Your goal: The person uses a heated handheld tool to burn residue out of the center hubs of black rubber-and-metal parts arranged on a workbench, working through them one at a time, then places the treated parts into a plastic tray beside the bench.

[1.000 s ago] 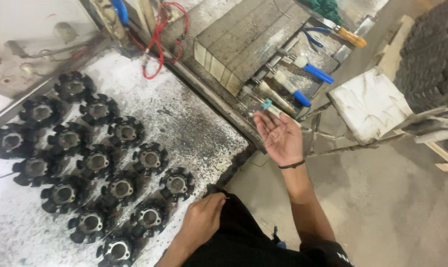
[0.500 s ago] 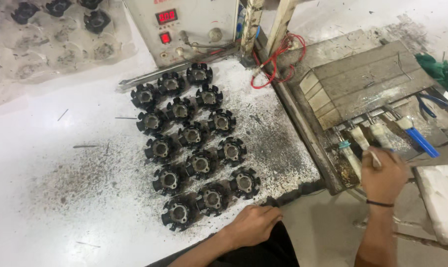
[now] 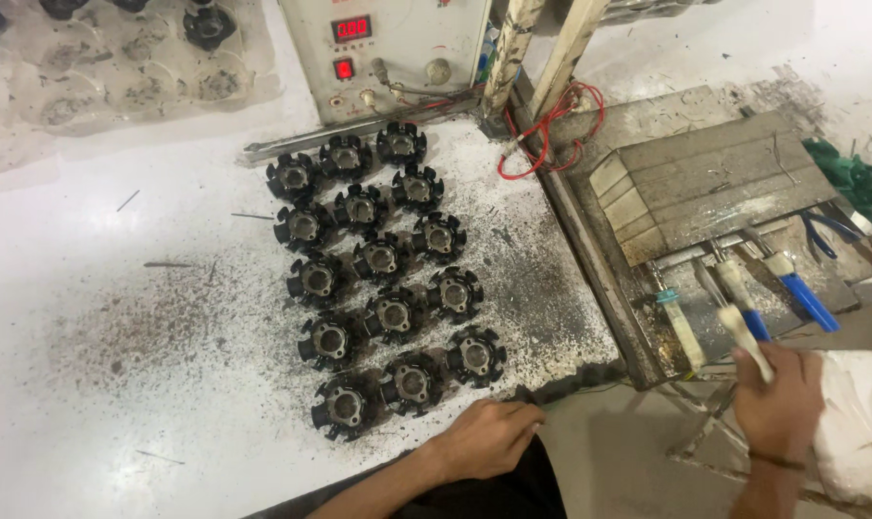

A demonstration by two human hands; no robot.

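A pale, cream-handled hand tool (image 3: 744, 332) from the rack of files and brushes at the bench's right edge sits in the right hand (image 3: 780, 399), whose fingers close round its handle; a firm, low grip would likely draw it out cleanly. The left hand (image 3: 484, 437), loosely curled and holding nothing, rests on the gritty white tabletop (image 3: 99, 384) beside rows of black, toothed, round metal rotor castings (image 3: 383, 259).

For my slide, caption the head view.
Right hand grips a white-handled tool; left hand rests beside black toothed parts.
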